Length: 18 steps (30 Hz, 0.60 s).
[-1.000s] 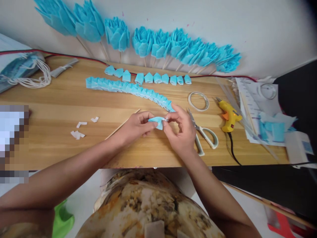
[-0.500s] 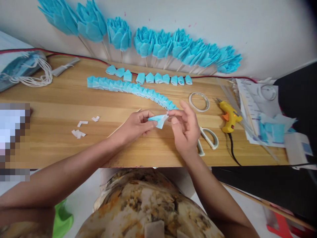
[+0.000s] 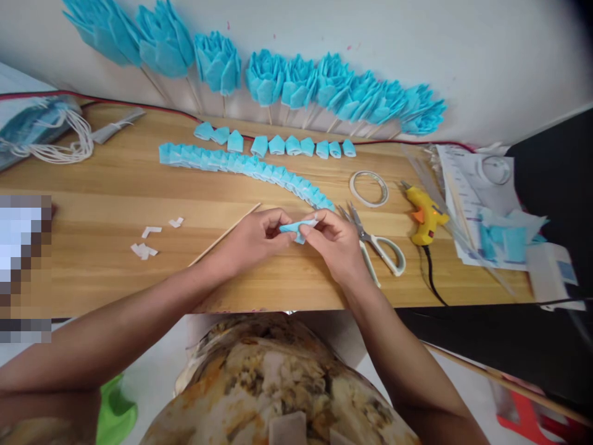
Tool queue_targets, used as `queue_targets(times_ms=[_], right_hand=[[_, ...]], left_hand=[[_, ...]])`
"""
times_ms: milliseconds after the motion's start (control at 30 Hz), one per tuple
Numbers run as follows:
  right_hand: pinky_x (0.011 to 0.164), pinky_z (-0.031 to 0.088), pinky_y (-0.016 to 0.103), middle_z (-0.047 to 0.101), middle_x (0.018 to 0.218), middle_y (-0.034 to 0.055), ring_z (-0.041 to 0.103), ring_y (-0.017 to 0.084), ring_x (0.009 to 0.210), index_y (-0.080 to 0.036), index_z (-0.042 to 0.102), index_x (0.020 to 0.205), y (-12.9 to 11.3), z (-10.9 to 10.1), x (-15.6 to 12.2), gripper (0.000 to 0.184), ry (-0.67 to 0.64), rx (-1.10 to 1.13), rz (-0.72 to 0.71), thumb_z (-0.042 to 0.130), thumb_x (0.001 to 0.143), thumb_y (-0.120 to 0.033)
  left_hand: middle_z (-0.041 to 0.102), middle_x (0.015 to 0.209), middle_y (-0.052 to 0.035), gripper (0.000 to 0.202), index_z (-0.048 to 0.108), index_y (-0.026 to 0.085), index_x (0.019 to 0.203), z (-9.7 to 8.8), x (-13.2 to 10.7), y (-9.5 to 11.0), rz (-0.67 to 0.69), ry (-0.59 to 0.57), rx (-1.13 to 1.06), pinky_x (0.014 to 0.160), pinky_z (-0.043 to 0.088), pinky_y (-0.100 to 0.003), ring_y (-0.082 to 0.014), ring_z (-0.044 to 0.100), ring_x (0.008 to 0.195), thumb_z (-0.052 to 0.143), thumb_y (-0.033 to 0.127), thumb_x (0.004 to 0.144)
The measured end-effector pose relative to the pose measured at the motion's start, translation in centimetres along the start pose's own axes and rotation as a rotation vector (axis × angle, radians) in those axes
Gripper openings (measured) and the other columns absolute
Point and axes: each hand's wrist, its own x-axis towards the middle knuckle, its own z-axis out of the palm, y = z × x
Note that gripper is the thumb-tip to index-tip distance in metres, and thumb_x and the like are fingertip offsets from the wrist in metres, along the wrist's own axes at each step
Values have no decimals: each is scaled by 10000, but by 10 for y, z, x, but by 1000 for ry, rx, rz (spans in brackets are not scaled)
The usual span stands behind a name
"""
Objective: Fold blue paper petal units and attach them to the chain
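Observation:
Between my two hands is a small folded blue petal (image 3: 296,228), thin and soft like felt or crepe paper. My left hand (image 3: 260,238) pinches its left end between thumb and fingers. On its right end, the thumb and forefinger of my right hand (image 3: 337,241) are closed. Fingers cover part of the petal. Just beyond my hands runs a curved, overlapping row of folded blue petals (image 3: 241,164). Farther back lie several separate folded petals (image 3: 277,146). Scissors (image 3: 370,237) with pale handles rest right beside my right hand, and a thin wooden stick (image 3: 226,233) is by my left.
Blue fabric-like flowers (image 3: 265,77) on sticks lean against the wall. A tape roll (image 3: 369,188) and a yellow glue gun (image 3: 426,216) with its cord lie to the right, near papers (image 3: 477,185). White scraps (image 3: 144,250) and a white cord bundle (image 3: 76,139) are left.
My right hand has moved left onto the petal, its raised fingers now closed on the right end. The petal looks more folded together. The scissors show more fully.

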Motion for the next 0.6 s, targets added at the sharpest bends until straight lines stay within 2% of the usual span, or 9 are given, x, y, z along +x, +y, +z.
queue_targets(times_ms=[100,233,333,467,600], right_hand=[[655,494,258,693,757,-18,608,117,684,-208,684,804,0,0,-2,35,38,-141,-106,687,826,-235],[718,522,303,724,789,-1,651,145,742,-228,715,847,-3,0,-4,95,94,-408,-382,642,883,-178],[754,545,327,755,848,9,685,160,793,-247,736,921,-3,0,-3,138,111,-520,-550,630,906,-161],[774,564,334,770,909,33,709,171,841,-242,746,1002,0,-2,-1,209,97,-593,-676,605,915,-115],[795,572,349,768,963,53,710,186,879,-245,743,1095,2,-4,-1,282,74,-666,-736,582,923,-89]], left_hand=[[523,690,33,192,605,164,801,0,0,1,6,6,-3,585,327,-238,-103,442,635,631,354,795],[497,641,49,203,599,163,785,-1,1,6,-23,-3,-93,555,309,-230,-85,403,575,658,357,783],[469,587,64,214,602,167,804,-2,-1,8,-74,-25,-162,520,285,-224,-77,376,525,669,370,808],[492,569,61,193,599,170,816,-3,-2,6,-104,-40,-227,510,299,-213,-76,402,513,669,349,831],[492,565,61,170,589,167,805,-3,-2,6,-89,-26,-268,506,315,-205,-72,406,512,669,315,832]])
